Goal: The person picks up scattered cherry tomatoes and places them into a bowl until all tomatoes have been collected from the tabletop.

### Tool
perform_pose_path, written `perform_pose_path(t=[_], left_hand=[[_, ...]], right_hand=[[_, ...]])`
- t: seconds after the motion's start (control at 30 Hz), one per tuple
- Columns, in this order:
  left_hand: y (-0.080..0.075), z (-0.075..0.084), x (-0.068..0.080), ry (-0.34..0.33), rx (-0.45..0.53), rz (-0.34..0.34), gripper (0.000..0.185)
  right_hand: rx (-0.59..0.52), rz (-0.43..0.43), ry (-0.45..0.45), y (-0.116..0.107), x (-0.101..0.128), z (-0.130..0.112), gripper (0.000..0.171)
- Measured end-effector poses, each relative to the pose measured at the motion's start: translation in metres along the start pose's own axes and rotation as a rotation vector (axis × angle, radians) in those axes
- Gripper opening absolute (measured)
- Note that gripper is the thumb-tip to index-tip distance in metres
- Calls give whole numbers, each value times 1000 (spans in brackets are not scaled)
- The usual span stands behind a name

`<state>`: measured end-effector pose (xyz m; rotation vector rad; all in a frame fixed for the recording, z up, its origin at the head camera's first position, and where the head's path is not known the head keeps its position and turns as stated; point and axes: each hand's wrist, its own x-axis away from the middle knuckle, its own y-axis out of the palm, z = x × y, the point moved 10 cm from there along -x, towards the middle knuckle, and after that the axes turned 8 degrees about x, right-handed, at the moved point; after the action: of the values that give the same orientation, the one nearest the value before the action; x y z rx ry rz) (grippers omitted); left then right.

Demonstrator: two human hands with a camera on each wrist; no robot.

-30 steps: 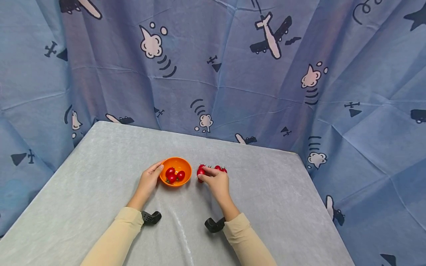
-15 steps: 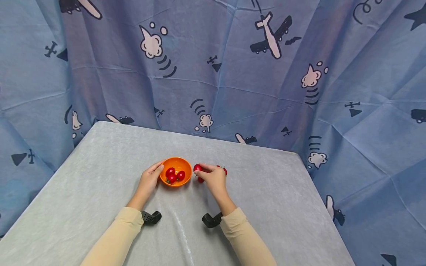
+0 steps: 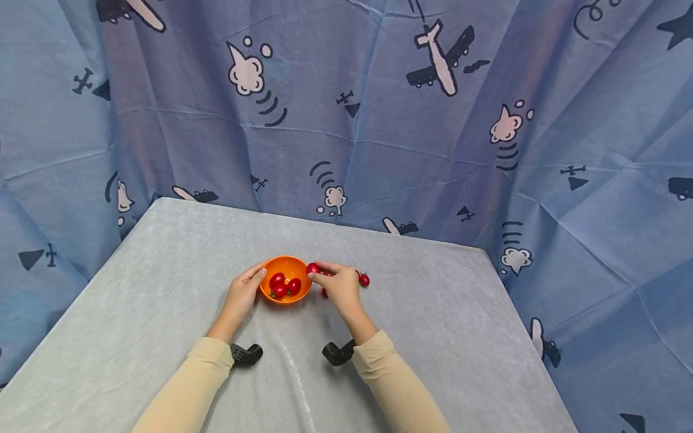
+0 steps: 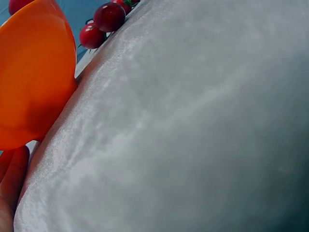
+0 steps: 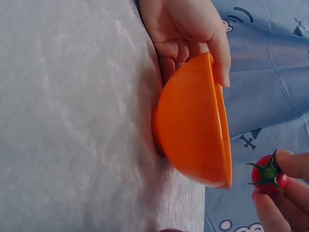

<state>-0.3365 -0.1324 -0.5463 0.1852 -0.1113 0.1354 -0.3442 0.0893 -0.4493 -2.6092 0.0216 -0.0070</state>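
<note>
Orange bowl (image 3: 285, 278): sits on the grey table (image 3: 162, 288); three cherry tomatoes (image 3: 281, 285) lie inside it.
Left hand (image 3: 242, 293): cupped against the bowl's left side, thumb curled on the rim.
Right hand (image 3: 338, 285): just right of the bowl, fingertips pinching one held tomato (image 3: 312, 269) at the bowl's right rim, not yet over it.
Loose tomatoes (image 3: 363, 279): on the table right of the bowl, partly hidden behind the right hand.

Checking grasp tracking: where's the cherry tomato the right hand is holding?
In the head view, the cherry tomato is pinched in the right hand, just right of the orange bowl rim; the left hand steadies the bowl's other side.
</note>
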Motion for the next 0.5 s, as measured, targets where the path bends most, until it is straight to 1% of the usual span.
perform_pose_path(t=[0.3,0.5], left_hand=[[0,0,0,-4,-12,3,47],[0,1,1,0,-13,4,47]], right_hand=[[-9,-29,18,8,0,-3,32],[-27,-32,16,14,-1,-3,29]])
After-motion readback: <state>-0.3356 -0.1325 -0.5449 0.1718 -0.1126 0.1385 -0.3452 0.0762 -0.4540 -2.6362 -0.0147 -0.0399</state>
